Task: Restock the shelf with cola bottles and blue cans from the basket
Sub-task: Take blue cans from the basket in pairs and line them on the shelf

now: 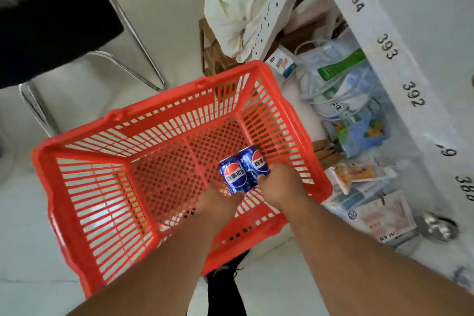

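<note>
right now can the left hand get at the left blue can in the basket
Probably yes. The left hand is already down inside the red basket, right at the near end of the left blue can; nothing lies between them, though a firm grip isn't clear.

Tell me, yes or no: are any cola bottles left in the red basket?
No, the red basket holds only two blue cans, with both hands reaching for them.

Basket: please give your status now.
Left hand on left blue can, right hand on right blue can. Both inside red basket. Nothing blocking.
</note>
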Tool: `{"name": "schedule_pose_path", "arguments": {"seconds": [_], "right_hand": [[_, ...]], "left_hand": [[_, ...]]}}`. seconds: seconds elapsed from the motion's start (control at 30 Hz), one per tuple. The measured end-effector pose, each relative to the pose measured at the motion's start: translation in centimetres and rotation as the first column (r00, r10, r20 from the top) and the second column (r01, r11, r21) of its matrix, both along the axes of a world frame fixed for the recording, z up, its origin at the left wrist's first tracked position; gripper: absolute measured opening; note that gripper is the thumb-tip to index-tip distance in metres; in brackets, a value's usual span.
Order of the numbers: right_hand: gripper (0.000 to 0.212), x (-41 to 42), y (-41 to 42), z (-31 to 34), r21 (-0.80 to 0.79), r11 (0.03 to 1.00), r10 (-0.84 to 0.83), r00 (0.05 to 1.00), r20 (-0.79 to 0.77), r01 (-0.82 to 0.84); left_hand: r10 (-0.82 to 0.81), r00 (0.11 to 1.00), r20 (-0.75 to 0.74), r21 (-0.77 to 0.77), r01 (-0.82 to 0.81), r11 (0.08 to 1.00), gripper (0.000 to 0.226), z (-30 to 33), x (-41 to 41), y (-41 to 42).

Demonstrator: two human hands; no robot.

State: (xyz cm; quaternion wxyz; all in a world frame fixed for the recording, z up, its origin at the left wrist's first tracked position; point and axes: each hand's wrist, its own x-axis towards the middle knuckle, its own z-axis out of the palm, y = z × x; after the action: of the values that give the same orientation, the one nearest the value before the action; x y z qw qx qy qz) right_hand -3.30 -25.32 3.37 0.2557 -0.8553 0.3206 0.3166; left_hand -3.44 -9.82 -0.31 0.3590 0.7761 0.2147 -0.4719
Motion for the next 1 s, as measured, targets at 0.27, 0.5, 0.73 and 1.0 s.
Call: {"name": "schedule_pose_path", "arguments": {"seconds": [0.27, 0.5, 0.73, 1.0], "right_hand": [[0.026, 1.9, -0.5, -6.4, -0.199, 0.978, 0.03, 0.988, -0.152, -0.06], [0.026, 2.3, 0.8, -7.3, -0.306, 0.94, 0.099, 0.979, -0.181, -0.151], [0.052, 1.9, 2.2, -8.4, -0.184, 0.982, -0.067, 0.986, -0.15, 0.039], [0.029, 1.5, 2.3, -10.7, 0.069, 0.987, -0.133, 0.979, -0.155, 0.145]], "left_hand": [[0.076, 0.997, -0.029, -0.077, -0.078, 0.994, 0.013, -6.9, 0.7, -1.9], [0.17, 0.985, -0.023, -0.115, -0.172, 0.978, 0.025, -9.0, 1.0, -1.9], [0.176, 0.984, 0.007, -0.051, -0.176, 0.983, 0.023, -9.1, 1.3, 0.7], [0.165, 0.983, 0.086, 0.037, -0.169, 0.985, 0.059, -11.2, 0.3, 0.4]]}}
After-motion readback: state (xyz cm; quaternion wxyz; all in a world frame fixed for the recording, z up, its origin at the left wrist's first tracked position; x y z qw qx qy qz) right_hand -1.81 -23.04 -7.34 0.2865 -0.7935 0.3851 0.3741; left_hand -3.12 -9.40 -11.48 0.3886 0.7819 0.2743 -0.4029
